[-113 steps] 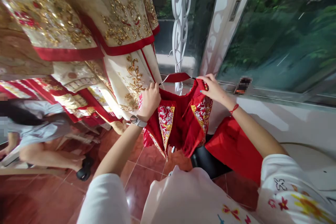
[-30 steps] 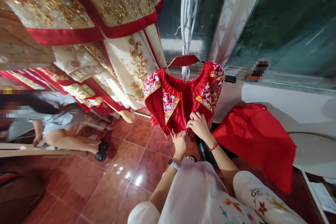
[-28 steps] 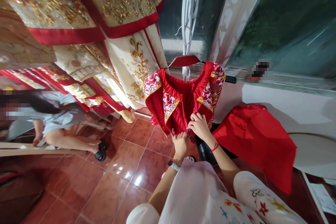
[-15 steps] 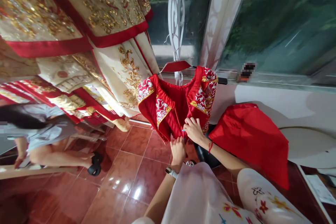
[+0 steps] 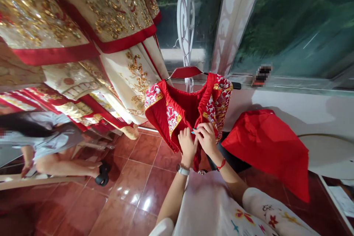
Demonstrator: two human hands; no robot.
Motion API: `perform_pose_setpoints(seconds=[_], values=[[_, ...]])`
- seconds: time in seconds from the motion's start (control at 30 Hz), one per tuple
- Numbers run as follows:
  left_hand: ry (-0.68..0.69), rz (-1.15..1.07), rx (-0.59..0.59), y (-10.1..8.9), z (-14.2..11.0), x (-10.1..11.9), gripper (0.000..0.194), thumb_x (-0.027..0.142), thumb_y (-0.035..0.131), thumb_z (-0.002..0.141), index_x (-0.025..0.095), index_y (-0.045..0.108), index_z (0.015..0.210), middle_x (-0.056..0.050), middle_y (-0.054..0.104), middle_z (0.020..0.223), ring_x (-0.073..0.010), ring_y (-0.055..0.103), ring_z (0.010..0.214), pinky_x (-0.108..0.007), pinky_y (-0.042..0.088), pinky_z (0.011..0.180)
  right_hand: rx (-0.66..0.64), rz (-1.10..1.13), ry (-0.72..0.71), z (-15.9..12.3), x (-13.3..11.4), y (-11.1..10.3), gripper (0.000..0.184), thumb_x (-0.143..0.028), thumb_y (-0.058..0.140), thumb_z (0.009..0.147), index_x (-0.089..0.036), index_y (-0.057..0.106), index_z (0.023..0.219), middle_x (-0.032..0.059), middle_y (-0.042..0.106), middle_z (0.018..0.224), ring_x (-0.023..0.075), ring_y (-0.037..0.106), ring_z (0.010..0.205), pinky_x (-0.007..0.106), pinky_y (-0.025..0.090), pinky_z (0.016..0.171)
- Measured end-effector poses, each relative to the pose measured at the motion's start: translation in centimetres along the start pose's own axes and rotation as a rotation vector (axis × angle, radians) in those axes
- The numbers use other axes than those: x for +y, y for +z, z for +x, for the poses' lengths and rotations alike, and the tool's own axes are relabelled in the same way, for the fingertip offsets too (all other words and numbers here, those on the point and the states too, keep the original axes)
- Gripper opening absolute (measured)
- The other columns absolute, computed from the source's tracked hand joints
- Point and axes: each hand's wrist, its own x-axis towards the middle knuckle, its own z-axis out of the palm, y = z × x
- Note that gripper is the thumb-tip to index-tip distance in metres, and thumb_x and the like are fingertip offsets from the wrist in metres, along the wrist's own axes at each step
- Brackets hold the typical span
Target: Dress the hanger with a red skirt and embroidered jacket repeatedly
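A red garment (image 5: 157, 125) with silver-and-gold embroidered panels, which looks like a short jacket, hangs on a red hanger (image 5: 186, 72). My left hand (image 5: 188, 144), with a watch at its wrist, is closed at the garment's front opening. Close beside it my right hand (image 5: 206, 138), wearing a red string bracelet, pinches the opposite front edge. The fingertips of both hands almost meet. Whatever small fastening may lie between them is hidden.
Cream costumes (image 5: 124, 18) with gold sequins and red borders hang at the left. A seated person (image 5: 49, 136) is below them. A red cloth (image 5: 265, 147) drapes at the right beside a pale round surface (image 5: 326, 155). A white scrolled metal post (image 5: 186, 18) stands behind the hanger.
My left hand has risen up the front opening toward my right hand, and the two are now closer together. The garment's front edges have been drawn nearer each other.
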Motion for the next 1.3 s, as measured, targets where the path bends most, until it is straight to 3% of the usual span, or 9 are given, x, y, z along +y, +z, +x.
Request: perform_pose_setpoints(seconds=[0.1, 0.23, 0.47, 0.6, 0.7, 0.83, 1.07, 1.17, 1.3], values=[[0.027, 0.032, -0.060, 0.3, 1.0, 0.4, 0.026, 0.014, 0.041, 0.095, 0.015, 0.066, 0.101, -0.012, 0.071, 0.091, -0.0262, 0.067, 0.089, -0.038, 0.046, 0.085, 0.040, -0.022, 0.040, -0.7, 0.3, 0.7, 0.024, -0.023, 0.056, 0.100, -0.022, 0.066, 0.078, 0.0054, 0.065, 0.090, 0.0216, 0.055, 0.086, 0.037, 0.044, 0.081], [-0.043, 0.043, -0.092, 0.8, 0.1, 0.0, 0.037, 0.004, 0.038, 0.091, 0.011, 0.064, 0.117, -0.011, 0.074, 0.084, -0.0229, 0.070, 0.080, -0.032, 0.048, 0.079, 0.050, -0.116, 0.052, 0.0, 0.9, 0.9, 0.023, -0.022, 0.056, 0.099, -0.022, 0.068, 0.079, 0.0052, 0.066, 0.090, 0.0217, 0.053, 0.085, 0.037, 0.041, 0.080], [-0.143, -0.057, -0.161, -0.9, 1.1, 1.0, 0.042, 0.011, 0.044, 0.091, 0.010, 0.061, 0.130, -0.012, 0.073, 0.084, -0.0248, 0.072, 0.079, -0.032, 0.051, 0.075, 0.044, -0.279, -0.062, 7.6, 1.5, -0.3, 0.021, -0.022, 0.061, 0.096, -0.021, 0.065, 0.076, 0.0051, 0.068, 0.092, 0.0221, 0.051, 0.087, 0.039, 0.036, 0.080], [-0.139, -0.313, -0.062, -0.9, 1.2, 1.3, 0.040, 0.011, 0.038, 0.091, 0.014, 0.063, 0.122, -0.015, 0.071, 0.102, -0.0253, 0.070, 0.095, -0.035, 0.053, 0.084, 0.139, -0.079, 0.024, 8.5, 1.2, 0.7, 0.019, -0.024, 0.057, 0.098, -0.021, 0.063, 0.080, 0.0060, 0.063, 0.093, 0.0219, 0.055, 0.090, 0.038, 0.042, 0.085], [-0.166, -0.543, -0.017, -0.3, 0.6, 0.8, 0.034, 0.020, 0.039, 0.095, 0.016, 0.060, 0.122, -0.016, 0.067, 0.117, -0.0259, 0.065, 0.109, -0.040, 0.051, 0.095, 0.194, 0.181, 0.216, 6.8, 0.8, 1.8, 0.012, -0.029, 0.055, 0.098, -0.021, 0.062, 0.102, 0.0076, 0.061, 0.099, 0.0212, 0.059, 0.091, 0.036, 0.049, 0.082], [-0.311, -0.789, 0.039, 0.0, 0.4, -0.1, 0.037, 0.035, 0.051, 0.094, 0.016, 0.054, 0.126, -0.015, 0.063, 0.126, -0.0254, 0.060, 0.118, -0.040, 0.046, 0.104, -0.002, 0.381, 0.394, 5.2, 0.7, 2.5, 0.036, -0.034, 0.060, 0.093, -0.021, 0.052, 0.125, 0.0079, 0.063, 0.105, 0.0174, 0.060, 0.077, 0.033, 0.051, 0.072], [-0.502, -0.991, 0.190, -0.5, 0.6, -0.3, 0.031, 0.048, 0.042, 0.100, 0.022, 0.054, 0.109, -0.005, 0.061, 0.104, -0.0174, 0.060, 0.098, -0.029, 0.049, 0.092, -0.155, 0.707, 0.632, 5.4, 2.2, 1.2, 0.030, -0.043, 0.066, 0.082, -0.022, 0.056, 0.099, 0.0017, 0.061, 0.082, 0.0130, 0.053, 0.063, 0.026, 0.044, 0.057], [-0.565, -1.053, 0.155, -1.1, 0.1, 0.1, 0.031, 0.052, 0.043, 0.098, 0.023, 0.052, 0.101, -0.001, 0.055, 0.090, -0.0150, 0.056, 0.082, -0.025, 0.049, 0.079, -0.262, 0.821, 0.720, 5.2, 2.4, 0.5, 0.033, -0.047, 0.070, 0.077, -0.021, 0.059, 0.094, -0.0015, 0.058, 0.075, 0.0085, 0.043, 0.052, 0.023, 0.036, 0.047], [-0.463, -1.142, 0.012, -2.0, -0.6, 1.4, 0.031, 0.052, 0.051, 0.095, 0.023, 0.055, 0.106, -0.001, 0.056, 0.088, -0.0141, 0.052, 0.073, -0.025, 0.047, 0.069, -0.364, 0.900, 0.824, 4.6, 2.2, 0.4, 0.040, -0.052, 0.069, 0.076, -0.019, 0.062, 0.098, -0.0041, 0.055, 0.070, 0.0054, 0.034, 0.044, 0.021, 0.027, 0.039]])
